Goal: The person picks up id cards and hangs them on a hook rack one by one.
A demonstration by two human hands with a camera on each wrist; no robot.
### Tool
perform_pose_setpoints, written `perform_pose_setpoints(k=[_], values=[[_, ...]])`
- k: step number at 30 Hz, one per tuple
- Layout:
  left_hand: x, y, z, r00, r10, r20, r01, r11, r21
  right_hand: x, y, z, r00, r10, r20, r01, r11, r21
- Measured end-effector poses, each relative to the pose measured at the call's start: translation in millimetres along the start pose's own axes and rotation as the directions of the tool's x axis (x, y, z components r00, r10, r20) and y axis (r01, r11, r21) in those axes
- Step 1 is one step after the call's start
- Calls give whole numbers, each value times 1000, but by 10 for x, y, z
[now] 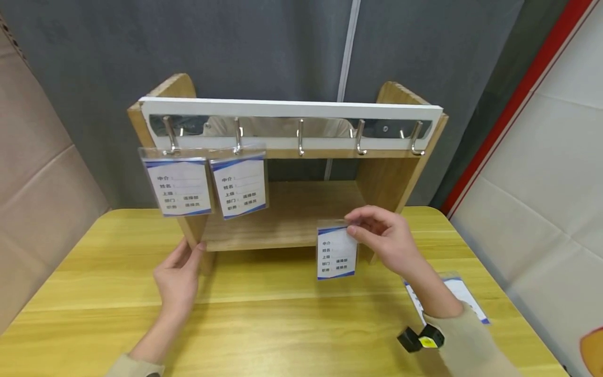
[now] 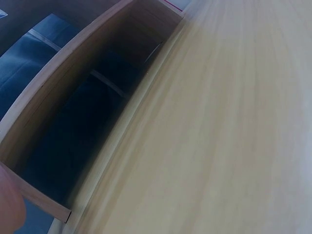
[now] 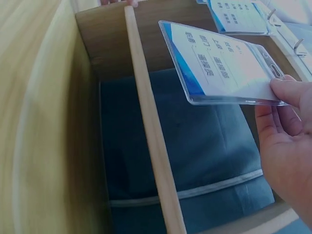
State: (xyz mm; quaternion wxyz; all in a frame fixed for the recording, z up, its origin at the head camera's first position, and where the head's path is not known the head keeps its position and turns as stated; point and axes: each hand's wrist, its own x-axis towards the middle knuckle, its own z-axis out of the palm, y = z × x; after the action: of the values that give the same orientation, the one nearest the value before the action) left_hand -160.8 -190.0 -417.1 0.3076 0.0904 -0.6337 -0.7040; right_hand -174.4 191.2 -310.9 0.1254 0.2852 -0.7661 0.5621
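In the head view my right hand [image 1: 387, 240] pinches a clear-sleeved name badge [image 1: 336, 253] by its top right corner, in front of the lower board of a wooden shelf [image 1: 282, 212]. The right wrist view shows the thumb on the badge's slotted end [image 3: 275, 70]. My left hand [image 1: 178, 277] grips the lower front edge of the shelf's left side panel, thumb on the inner side. Two similar badges, one on the far left hook [image 1: 181, 188] and one on the hook beside it [image 1: 241, 187], hang from the white hook rail [image 1: 292, 108].
Three hooks to the right, including the middle hook [image 1: 300, 137], carry no badge. Another badge [image 1: 464, 296] lies on the wooden table [image 1: 264, 335] by my right forearm, partly covered by it. A grey curtain [image 1: 264, 47] hangs behind the shelf.
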Motion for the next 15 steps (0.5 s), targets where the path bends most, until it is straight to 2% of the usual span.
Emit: perform_pose_setpoints(k=[7,11,15], values=[[-1,-5,-6,1000,10,-5,-10,1000,-1,121,-66,120,994,-106,-36,108,993,48],[0,-11,-9,1000,20,2,-20,1000,5,183,-108,192,988,-140,-59,143,988,62],[-5,-9,-9,1000,5,7,-6,1000,21,240,-153,251,983,-165,-84,172,982,78]])
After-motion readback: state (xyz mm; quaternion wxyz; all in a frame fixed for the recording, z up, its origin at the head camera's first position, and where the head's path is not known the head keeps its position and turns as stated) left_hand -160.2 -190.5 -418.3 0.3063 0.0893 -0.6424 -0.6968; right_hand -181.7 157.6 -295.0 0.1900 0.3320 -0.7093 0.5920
